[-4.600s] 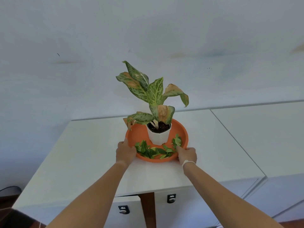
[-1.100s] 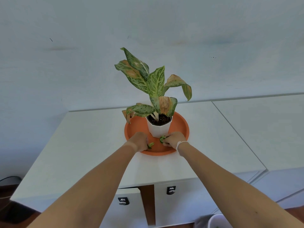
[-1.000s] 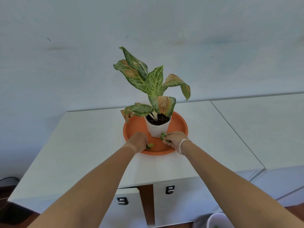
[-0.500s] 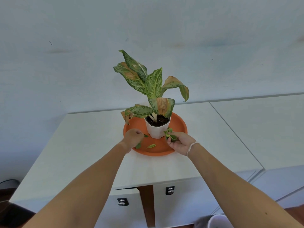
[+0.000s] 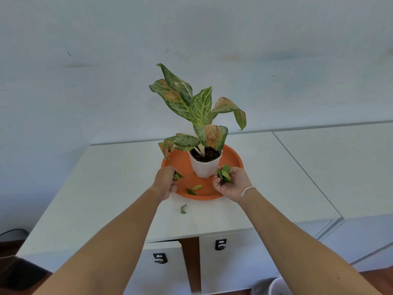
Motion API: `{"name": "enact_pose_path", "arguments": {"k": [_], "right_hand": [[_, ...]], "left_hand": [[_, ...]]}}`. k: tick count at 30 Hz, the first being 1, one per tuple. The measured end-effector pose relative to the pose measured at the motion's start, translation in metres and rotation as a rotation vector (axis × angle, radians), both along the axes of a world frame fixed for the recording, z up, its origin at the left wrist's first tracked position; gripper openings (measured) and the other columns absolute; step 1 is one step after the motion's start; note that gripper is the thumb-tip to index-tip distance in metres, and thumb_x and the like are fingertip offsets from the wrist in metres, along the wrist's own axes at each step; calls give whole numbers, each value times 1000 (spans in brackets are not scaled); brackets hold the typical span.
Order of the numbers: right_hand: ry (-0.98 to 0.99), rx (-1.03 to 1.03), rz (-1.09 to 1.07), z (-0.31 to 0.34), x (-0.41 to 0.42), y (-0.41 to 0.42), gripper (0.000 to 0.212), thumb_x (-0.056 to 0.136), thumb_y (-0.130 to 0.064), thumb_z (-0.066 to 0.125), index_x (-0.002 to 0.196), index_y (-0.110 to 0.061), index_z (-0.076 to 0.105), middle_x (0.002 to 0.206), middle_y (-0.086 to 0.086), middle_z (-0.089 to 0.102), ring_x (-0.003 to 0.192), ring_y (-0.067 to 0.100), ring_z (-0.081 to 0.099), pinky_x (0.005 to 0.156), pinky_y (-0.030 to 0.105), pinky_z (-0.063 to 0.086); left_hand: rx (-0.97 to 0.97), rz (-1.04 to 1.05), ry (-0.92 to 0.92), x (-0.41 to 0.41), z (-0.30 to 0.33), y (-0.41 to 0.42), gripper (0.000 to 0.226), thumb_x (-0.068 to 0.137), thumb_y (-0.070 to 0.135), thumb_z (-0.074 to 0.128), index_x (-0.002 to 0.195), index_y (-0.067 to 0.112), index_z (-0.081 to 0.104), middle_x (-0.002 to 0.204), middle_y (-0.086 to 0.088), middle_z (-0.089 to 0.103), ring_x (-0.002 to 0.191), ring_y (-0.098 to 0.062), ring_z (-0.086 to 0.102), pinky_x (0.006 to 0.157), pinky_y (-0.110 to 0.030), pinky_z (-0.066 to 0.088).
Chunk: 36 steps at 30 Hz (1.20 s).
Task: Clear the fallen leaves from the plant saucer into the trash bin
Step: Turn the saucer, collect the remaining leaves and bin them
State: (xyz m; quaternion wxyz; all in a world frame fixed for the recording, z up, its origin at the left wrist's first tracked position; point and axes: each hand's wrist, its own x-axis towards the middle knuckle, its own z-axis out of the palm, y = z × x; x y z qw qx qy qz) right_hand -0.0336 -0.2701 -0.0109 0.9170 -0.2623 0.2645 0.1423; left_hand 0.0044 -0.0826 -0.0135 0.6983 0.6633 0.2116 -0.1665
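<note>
While cupped upward, leaves (image 5: 223, 176) heaped.

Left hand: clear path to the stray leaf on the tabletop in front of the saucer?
Probably yes. The stray leaf lies alone on the tabletop, just below the left hand, but that hand already clutches leaves.

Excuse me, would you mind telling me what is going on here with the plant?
A person is picking fallen leaves off the orange saucer under a white potted plant. The right hand cups a bunch of leaves, the left hand grips a few more. Two leaves remain on the saucer, and one leaf lies on the white cabinet top.
</note>
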Motion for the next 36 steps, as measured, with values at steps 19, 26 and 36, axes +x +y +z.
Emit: {"name": "enact_pose_path", "arguments": {"k": [19,26,36], "right_hand": [[11,-188,70,-6,9,13,16,92,-8,48,77,-4,51,69,8,48,31,9,50,31,12,39],[27,-418,179,-4,9,25,20,95,-5,37,82,-9,53,68,5,40,45,11,37,27,10,25],[17,-808,327,3,17,39,22,90,-25,45,72,-12,41,65,4,39,46,14,33,32,11,20]], "left_hand": [[91,-72,-103,-19,-16,24,42,93,34,53,64,19,27,60,-1,26,41,-11,18,36,-17,15],[433,-257,-181,-36,-23,32,32,90,37,58,75,14,41,63,-1,42,48,-14,33,41,-19,29],[766,-549,-299,-50,-38,36,42,76,49,70,103,20,57,107,1,60,96,-19,56,78,-24,41]]}}
